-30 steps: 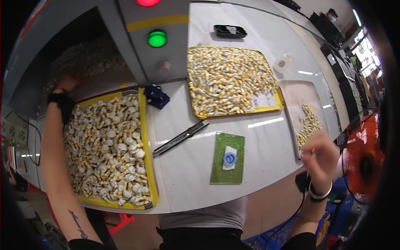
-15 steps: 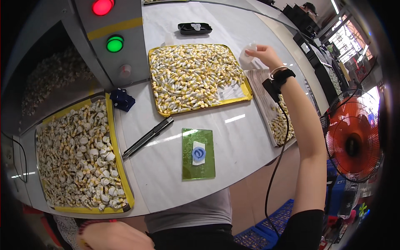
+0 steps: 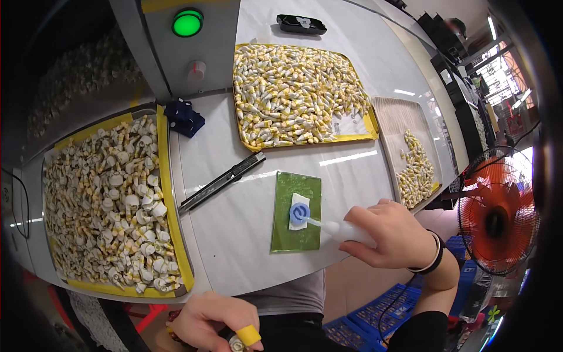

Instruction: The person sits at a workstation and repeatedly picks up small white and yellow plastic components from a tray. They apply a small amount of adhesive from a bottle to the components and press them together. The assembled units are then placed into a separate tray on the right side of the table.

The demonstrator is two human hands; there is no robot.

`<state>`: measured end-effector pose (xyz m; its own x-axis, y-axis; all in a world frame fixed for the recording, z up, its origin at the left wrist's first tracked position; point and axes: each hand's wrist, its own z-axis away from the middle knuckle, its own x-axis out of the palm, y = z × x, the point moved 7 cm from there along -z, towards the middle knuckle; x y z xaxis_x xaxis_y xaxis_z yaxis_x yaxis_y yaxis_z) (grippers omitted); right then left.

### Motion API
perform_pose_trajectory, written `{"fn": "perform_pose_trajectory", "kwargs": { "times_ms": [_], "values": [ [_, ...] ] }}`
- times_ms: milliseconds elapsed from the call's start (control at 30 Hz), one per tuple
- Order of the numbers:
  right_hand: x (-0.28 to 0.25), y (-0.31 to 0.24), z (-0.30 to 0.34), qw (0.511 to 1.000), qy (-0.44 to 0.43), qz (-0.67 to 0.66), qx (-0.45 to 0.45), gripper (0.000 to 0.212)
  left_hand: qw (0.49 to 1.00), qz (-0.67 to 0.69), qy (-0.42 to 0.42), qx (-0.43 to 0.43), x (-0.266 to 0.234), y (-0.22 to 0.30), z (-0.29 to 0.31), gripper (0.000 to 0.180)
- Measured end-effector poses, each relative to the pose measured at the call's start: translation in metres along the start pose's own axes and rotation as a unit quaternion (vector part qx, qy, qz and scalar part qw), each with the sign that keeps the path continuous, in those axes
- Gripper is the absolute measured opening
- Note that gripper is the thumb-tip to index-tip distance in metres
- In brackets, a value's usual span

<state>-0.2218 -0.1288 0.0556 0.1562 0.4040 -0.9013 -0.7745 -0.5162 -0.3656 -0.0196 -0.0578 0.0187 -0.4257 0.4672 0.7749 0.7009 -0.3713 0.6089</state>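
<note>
My right hand [image 3: 393, 234] is closed around a translucent squeeze bottle [image 3: 346, 231], tilted on its side. The bottle's thin nozzle reaches the small blue round piece [image 3: 299, 213], which sits on a white patch on a green glass plate [image 3: 296, 243]. At the lower edge, my left hand [image 3: 220, 317] is curled with fingers pinched around a small whitish rolled piece [image 3: 236, 345]. A yellow band [image 3: 248, 335] wraps one finger beside that piece. The rest of the left hand's grip is cut off by the frame.
At left, a yellow-edged tray [image 3: 189, 276] holds many white-and-yellow pieces with loose ends. A second tray [image 3: 311, 142] has slim, pointed ones; a third tray [image 3: 404, 111] stands right of it. A black box cutter [image 3: 223, 183], dark blue cloth [image 3: 184, 117] and fan [image 3: 495, 211] are around.
My right hand has come from the far right of the table to the green plate, bringing the squeeze bottle. My left hand has moved right, and a rolled piece now shows in it.
</note>
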Motion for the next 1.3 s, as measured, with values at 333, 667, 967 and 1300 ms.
{"fn": "perform_pose_trajectory", "kwargs": {
  "times_ms": [333,667,967,1300],
  "values": [
    [-0.009,0.000,0.003,0.996,0.002,0.079,0.028,0.031,0.993,0.018,0.089,-0.073,-0.007,-0.006,0.006,0.034],
    [-0.016,-0.007,0.002,0.994,-0.010,0.102,0.024,0.030,0.988,0.057,0.088,-0.115,-0.024,-0.021,0.026,0.044],
    [-0.012,-0.002,0.002,0.994,-0.023,0.095,0.041,0.032,0.983,0.101,0.148,-0.044,-0.021,-0.012,0.021,0.042],
    [-0.061,0.092,-0.029,0.909,0.235,-0.329,0.104,0.020,0.994,0.063,0.091,-0.013,-0.023,-0.007,0.014,0.039]
  ]
}}
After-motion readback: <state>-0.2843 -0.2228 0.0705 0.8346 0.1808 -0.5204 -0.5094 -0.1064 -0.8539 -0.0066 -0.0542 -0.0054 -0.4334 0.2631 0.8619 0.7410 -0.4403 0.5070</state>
